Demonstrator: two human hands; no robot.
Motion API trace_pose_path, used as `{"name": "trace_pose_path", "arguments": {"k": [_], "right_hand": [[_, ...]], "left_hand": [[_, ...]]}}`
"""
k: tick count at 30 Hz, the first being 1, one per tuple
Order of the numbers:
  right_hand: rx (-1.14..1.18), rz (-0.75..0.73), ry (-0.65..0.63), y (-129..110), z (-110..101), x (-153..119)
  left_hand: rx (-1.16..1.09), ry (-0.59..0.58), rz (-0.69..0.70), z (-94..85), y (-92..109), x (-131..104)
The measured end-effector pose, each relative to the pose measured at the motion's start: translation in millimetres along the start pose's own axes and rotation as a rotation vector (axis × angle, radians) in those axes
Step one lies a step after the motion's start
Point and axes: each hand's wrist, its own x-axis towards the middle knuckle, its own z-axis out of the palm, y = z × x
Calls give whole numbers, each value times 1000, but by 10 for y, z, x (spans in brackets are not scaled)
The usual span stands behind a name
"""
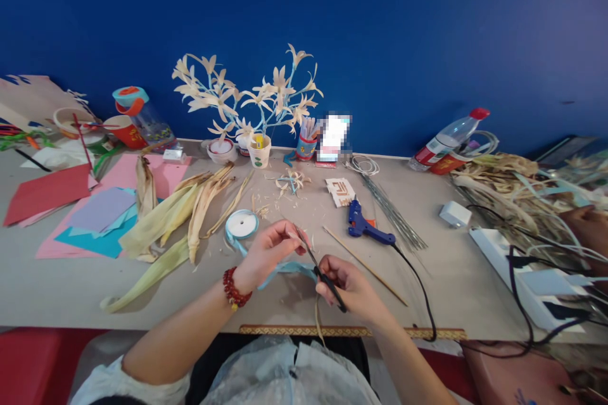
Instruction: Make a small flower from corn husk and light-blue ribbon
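no legible text, bottle label (426,153) too blurry, 2 o'clock from left hand (275,245), brown print (341,190) on white card (331,188) unreadable, also 2 o'clock, nearer

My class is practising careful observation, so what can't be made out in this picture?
All in the head view:
Small pale piece: exact shape unclear, too small and partly covered by the left hand.
Black-handled metal scissors: finger loops partly hidden by the right hand.
Bright upright screen: content pixelated.
Pale jagged-edged sheet: cut off by the left edge.

One pair of scissors (320,272), one glue gun (365,226)
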Motion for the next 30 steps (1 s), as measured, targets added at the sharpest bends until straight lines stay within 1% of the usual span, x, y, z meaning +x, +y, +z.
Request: {"name": "trace_pose_path", "arguments": {"k": [6,18,21,24,27,30], "right_hand": [[-23,-16,28,14,-9,3],[49,-4,17,101,-9,22],[122,5,41,90,27,21],[179,0,52,57,82,14],[198,-25,40,28,141,8],[198,-45,48,14,191,13]], "left_hand": [[-3,7,-5,4,-2,3],[-18,2,-7,-16,-20,0],[-10,19,5,9,-10,-13],[-22,64,16,46,-14,-24],[-85,103,12,73,-34,-27],[-138,118,21,84,-57,-27]]}}
